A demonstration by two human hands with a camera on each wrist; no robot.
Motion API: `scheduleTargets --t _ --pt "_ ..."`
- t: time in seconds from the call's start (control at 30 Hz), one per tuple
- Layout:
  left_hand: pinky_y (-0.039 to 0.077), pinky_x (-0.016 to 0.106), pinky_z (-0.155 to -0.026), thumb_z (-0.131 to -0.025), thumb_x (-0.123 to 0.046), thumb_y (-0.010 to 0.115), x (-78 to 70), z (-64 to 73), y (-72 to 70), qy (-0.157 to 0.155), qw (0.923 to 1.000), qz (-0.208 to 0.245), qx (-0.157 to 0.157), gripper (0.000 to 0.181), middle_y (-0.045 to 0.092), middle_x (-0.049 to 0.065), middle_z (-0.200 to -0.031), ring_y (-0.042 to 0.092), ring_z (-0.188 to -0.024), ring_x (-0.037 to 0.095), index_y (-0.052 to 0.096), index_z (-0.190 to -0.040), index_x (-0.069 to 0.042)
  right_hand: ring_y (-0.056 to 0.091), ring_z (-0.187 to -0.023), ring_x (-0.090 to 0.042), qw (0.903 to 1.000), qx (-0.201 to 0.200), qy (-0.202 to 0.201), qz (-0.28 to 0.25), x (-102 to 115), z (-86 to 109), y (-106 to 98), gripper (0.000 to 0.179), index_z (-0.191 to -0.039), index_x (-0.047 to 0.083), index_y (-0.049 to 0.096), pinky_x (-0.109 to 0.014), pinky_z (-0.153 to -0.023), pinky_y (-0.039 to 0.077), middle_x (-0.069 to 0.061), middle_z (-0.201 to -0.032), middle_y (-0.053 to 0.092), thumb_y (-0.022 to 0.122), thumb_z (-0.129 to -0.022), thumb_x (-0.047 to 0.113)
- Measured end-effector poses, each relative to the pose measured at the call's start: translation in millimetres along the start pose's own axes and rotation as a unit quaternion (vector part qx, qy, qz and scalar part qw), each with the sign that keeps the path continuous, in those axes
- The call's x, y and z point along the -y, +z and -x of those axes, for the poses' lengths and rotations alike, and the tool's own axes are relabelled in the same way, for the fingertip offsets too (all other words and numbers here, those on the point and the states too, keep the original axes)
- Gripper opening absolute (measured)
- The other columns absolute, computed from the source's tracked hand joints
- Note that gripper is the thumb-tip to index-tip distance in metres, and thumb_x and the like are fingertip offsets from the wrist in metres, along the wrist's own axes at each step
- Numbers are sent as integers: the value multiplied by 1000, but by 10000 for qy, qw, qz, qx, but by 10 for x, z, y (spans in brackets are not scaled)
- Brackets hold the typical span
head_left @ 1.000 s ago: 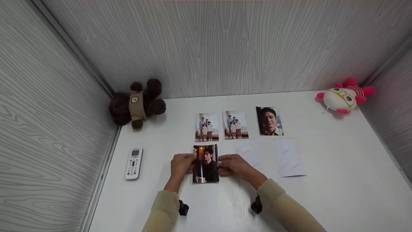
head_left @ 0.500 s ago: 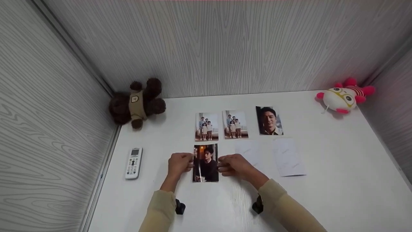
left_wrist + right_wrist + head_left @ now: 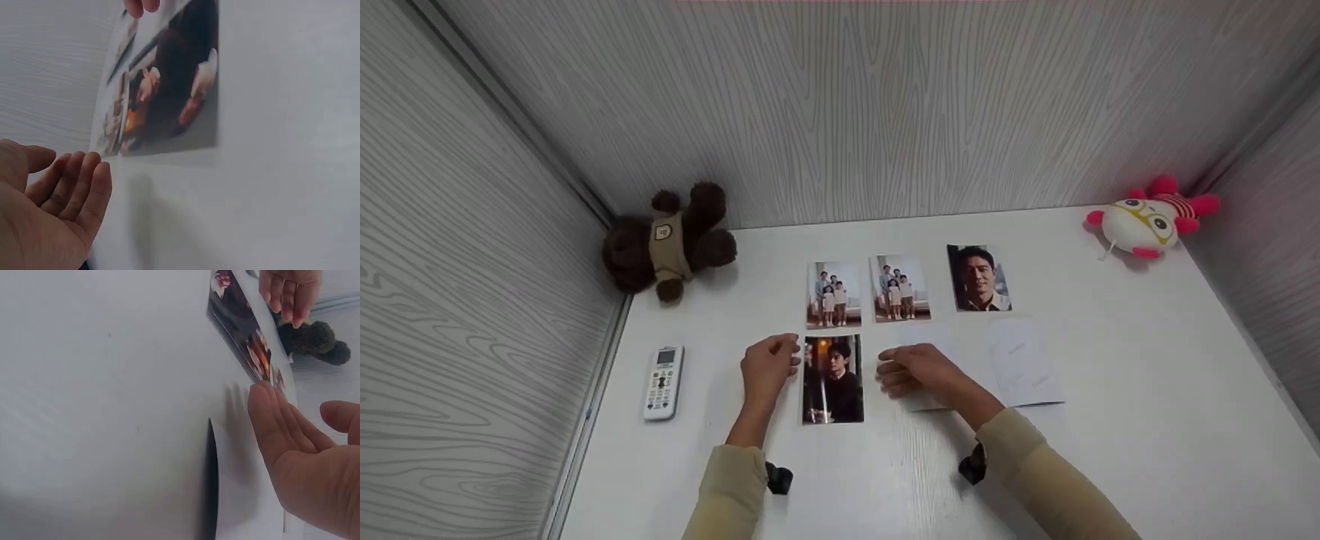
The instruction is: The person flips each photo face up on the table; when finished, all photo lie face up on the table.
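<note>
A photo of a seated person in dark clothes [image 3: 834, 382] lies face up in the near row on the white table. Just left of its edge, my left hand [image 3: 767, 367] holds nothing, its fingers loosely bent in the left wrist view. On the photo's other side, my right hand [image 3: 922, 371] hovers with nothing in it, fingers nearly straight in the right wrist view. Beneath the right hand lies a white face-down card [image 3: 242, 495], partly hidden by it in the head view. A second white card [image 3: 1026, 364] lies farther right.
Behind are two matching family photos [image 3: 834, 295] and a portrait photo [image 3: 979, 278]. A white remote control [image 3: 664, 382] lies at the left. A brown plush toy [image 3: 667, 244] is in the back left corner, a pink and white plush toy [image 3: 1147, 221] at the back right.
Both hands have let go of the dark-clothed photo's side edges and moved apart, the left slightly left, the right to the right over the white card. The photo stays flat on the table.
</note>
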State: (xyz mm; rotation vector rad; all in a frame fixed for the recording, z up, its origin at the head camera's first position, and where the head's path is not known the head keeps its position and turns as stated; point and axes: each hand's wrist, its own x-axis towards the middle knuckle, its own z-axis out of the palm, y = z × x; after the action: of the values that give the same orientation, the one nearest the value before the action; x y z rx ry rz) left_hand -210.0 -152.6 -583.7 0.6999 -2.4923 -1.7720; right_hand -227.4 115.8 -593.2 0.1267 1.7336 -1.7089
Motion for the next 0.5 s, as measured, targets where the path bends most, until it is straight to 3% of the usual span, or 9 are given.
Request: scheduleTargets --t 0.2,0.33,0.5 --pt "63 38 -77 -101 -24 63 -235 120 298 81 9959 751 497 32 72 21 -111 73 -90 30 71 -122 -2 68 -118 -29 9990 -353 -283 68 166 46 -280 43 -143 -4 53 -41 -101 56 -24 -135 63 39 -111 21" --pt "62 33 -74 -102 -25 62 -355 190 544 12 9900 1232 683 32 71 22 -116 72 -94 32 70 -124 -4 63 -126 -30 9976 -586 -373 16 230 82 -458 46 -147 -2 49 -39 -105 53 -23 -141 59 40 -111 25" --pt "61 30 -84 -103 -25 59 -427 249 790 -213 9826 1470 1119 36 68 21 -126 70 -110 33 65 -132 -4 62 -123 -27 9949 -930 -358 -179 218 147 -707 46 -149 -1 45 -35 -103 54 -24 -144 54 41 -111 24"
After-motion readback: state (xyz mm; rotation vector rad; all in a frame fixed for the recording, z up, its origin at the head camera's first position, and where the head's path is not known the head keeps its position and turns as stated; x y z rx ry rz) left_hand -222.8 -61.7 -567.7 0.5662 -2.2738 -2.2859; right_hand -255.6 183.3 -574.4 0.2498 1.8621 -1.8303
